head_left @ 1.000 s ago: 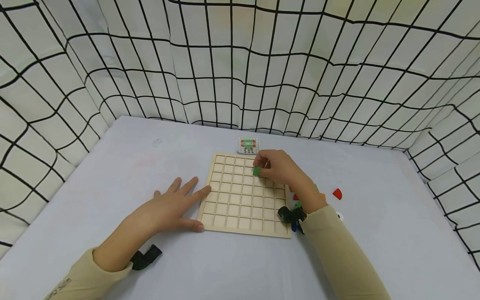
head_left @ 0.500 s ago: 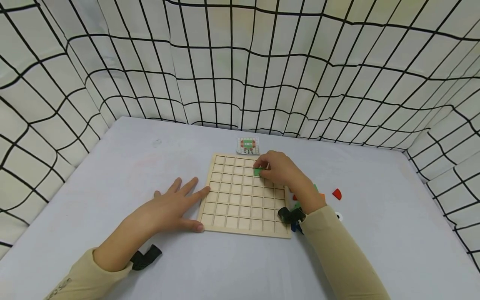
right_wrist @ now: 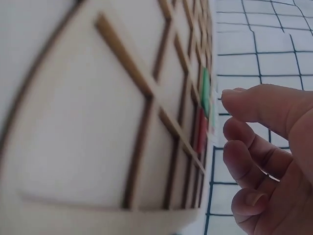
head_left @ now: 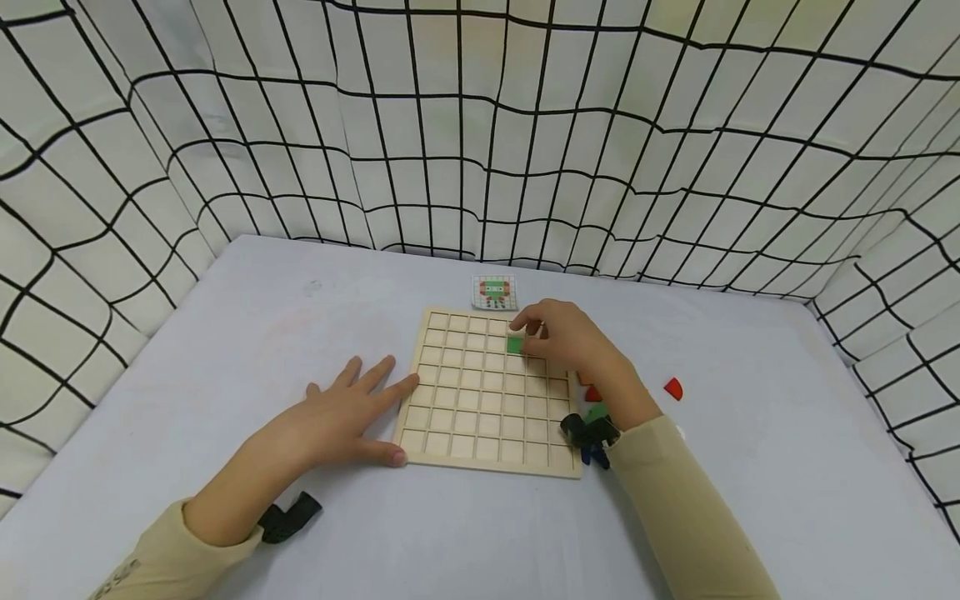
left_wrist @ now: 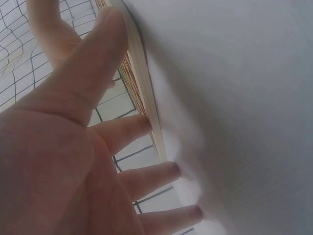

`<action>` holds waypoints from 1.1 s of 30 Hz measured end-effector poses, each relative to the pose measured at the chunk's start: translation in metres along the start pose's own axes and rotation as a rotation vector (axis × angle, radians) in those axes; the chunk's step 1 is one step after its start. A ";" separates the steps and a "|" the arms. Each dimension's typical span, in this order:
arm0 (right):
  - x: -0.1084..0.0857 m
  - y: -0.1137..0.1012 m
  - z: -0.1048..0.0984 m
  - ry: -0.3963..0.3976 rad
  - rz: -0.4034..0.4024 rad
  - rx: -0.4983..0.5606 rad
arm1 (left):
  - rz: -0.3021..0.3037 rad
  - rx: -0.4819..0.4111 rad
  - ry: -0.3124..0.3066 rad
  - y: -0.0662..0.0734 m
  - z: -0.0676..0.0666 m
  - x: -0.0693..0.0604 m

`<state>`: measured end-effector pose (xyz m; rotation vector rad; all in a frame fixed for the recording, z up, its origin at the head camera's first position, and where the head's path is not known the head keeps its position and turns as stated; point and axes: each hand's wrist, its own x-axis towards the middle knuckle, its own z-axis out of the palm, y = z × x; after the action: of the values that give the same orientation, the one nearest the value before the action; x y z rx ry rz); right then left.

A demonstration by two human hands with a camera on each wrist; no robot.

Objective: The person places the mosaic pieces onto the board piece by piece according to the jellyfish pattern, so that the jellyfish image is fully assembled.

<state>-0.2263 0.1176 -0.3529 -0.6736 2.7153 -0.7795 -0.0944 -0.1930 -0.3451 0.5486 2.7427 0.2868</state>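
Note:
A square wooden grid board (head_left: 480,400) lies flat on the white table. A green square tile (head_left: 515,345) sits in a cell of its second row from the far side. My right hand (head_left: 573,337) hovers just right of that tile, fingers loosely bent and holding nothing. In the right wrist view, a gap separates the fingers from the green tile (right_wrist: 205,90), beside which a red piece (right_wrist: 201,129) sits on the board. Spread straight, the fingers of my left hand (head_left: 330,425) rest by the board's left edge, the thumb touching its near corner.
A small pattern card (head_left: 494,292) lies beyond the board. Right of the board are a red quarter-circle piece (head_left: 673,388), a green piece (head_left: 596,413) and a dark blue piece (head_left: 595,456), partly hidden by my right arm. Black netting (head_left: 480,158) hangs behind the table.
My right hand's fingers have come off the green tile and drawn slightly right, leaving more of the tile in sight in its cell. My left hand stays at the board's edge.

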 end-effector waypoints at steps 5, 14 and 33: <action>-0.008 0.010 -0.014 0.079 0.028 0.026 | 0.000 0.012 0.008 0.000 -0.002 0.002; -0.030 0.038 -0.031 0.095 0.112 0.036 | -0.009 0.014 0.010 -0.001 -0.002 0.003; -0.037 0.060 -0.036 -0.115 0.143 -0.044 | 0.009 -0.005 0.012 0.000 0.004 0.001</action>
<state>-0.2284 0.1966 -0.3521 -0.5098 2.6484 -0.6290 -0.0942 -0.1922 -0.3487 0.5605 2.7509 0.2994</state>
